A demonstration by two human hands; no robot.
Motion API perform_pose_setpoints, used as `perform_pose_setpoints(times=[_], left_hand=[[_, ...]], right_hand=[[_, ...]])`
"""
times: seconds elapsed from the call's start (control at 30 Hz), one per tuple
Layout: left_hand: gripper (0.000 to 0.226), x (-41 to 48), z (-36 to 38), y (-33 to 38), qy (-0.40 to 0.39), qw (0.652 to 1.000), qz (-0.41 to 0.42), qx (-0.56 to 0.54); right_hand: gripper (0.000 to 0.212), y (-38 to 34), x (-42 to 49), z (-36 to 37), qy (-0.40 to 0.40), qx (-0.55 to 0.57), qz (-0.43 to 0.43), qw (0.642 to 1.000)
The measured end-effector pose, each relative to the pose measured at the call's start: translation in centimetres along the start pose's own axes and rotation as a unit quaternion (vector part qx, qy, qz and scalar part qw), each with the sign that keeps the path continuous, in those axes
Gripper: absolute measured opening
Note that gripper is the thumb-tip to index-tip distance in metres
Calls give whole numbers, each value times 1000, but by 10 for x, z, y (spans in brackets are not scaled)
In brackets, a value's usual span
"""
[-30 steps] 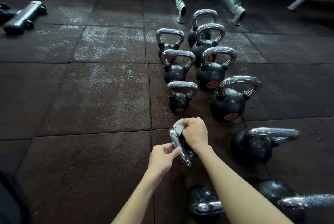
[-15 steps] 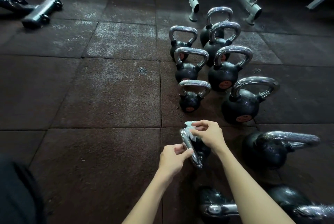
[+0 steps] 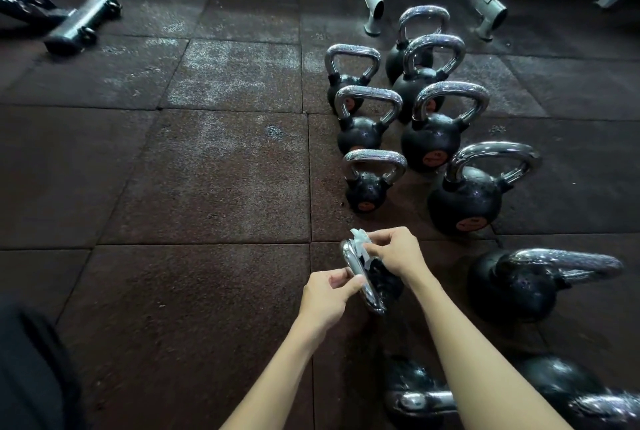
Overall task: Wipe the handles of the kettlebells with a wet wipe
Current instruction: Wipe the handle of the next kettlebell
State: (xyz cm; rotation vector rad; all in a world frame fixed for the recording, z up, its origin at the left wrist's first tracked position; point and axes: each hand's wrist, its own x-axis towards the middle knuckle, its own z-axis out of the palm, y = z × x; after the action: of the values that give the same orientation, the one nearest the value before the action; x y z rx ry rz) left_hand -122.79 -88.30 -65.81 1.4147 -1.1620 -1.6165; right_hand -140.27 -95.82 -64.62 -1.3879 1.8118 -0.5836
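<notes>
While our left hand [image 3: 327, 294] pinches the handle [image 3: 360, 275] of a small kettlebell [image 3: 385, 282] on the floor [image 3: 207, 187] and our right hand [image 3: 394, 251] grips the wet wipe [image 3: 360, 238] against it, we judge several kettlebells ahead [image 3: 367, 192] await wiping.

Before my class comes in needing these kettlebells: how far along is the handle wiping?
Done: no handle can be told as wiped. In hand: the left hand holds the small kettlebell by its handle while the right hand pinches the wet wipe against the handle's far end. Left: possibly the upright kettlebells ahead and the bigger kettlebells close by.
</notes>
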Motion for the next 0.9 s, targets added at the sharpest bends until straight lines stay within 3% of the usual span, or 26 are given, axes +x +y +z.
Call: perform_pose_setpoints(times=[0.13, 0.33, 0.5, 0.73, 0.9], left_hand=[[10, 0, 1, 0, 7, 1000, -2, 2], [13, -1, -1, 3, 14, 1000, -7, 8], [13, -3, -1, 3, 5, 1000, -4, -1], [16, -3, -4, 4, 7, 999, -6, -36], [16, 1, -6, 6, 6, 999, -11, -43]], right_hand=[[16, 0, -5, 3, 45, -91, -38, 994], [19, -8, -14, -1, 25, -26, -88, 995], [26, 0, -6, 1, 31, -77, -98, 992], [25, -15, -9, -10, -48, -46, -132, 989], [23, -26, -11, -16, -77, -40, -101, 991]])
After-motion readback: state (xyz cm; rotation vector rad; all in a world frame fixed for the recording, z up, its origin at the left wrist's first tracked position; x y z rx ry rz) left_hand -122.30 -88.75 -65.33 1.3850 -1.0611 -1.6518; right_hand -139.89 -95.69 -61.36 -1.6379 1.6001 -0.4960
